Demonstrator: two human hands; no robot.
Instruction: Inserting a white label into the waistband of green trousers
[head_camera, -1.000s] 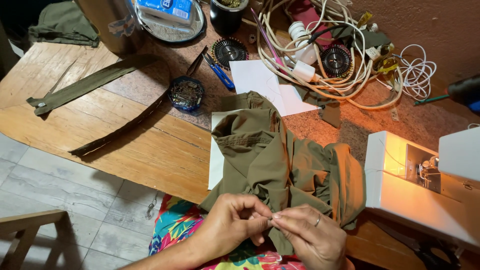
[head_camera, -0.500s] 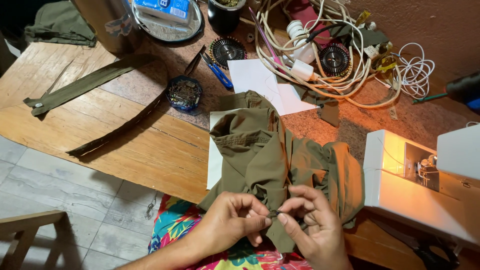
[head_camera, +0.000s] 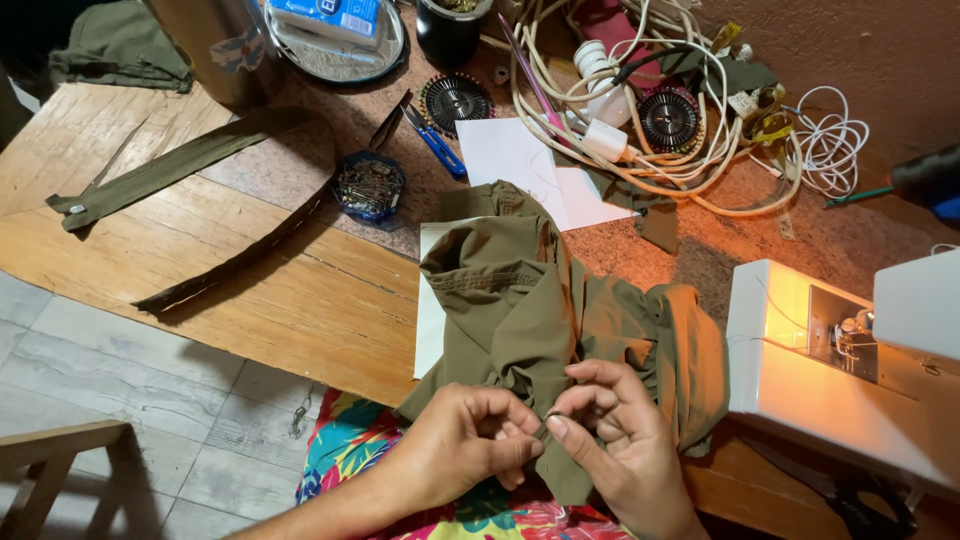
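**Hands drawing closer together on the olive fabric's edge**

Both hands are working at the near edge of the olive-green garment (head_camera: 530, 310), which is lying bunched on the wooden table (head_camera: 250, 270) and spilling over its front edge toward the person's lap. Compared with a second ago, the hands are sitting slightly higher on the cloth and tighter together. The left hand (head_camera: 470, 440) is pinching a fold of the fabric between thumb and fingers. The right hand (head_camera: 610, 440) has its fingers curled in, the thumb and forefinger closing on something small and dark right where the two hands meet. It is too small for me to say whether it is a pin, a needle or a bit of the seam.

The garment itself is hardly shifting; only the pinched edge is being gathered. To my eye that means the fine work at the hem is ongoing rather than finished.

Around it, a white sewing machine (head_camera: 840, 370) is glowing at the right, a blue tin of pins (head_camera: 368, 186) is sitting beyond the cloth, and an olive strap (head_camera: 170, 170) is lying well apart at the left.
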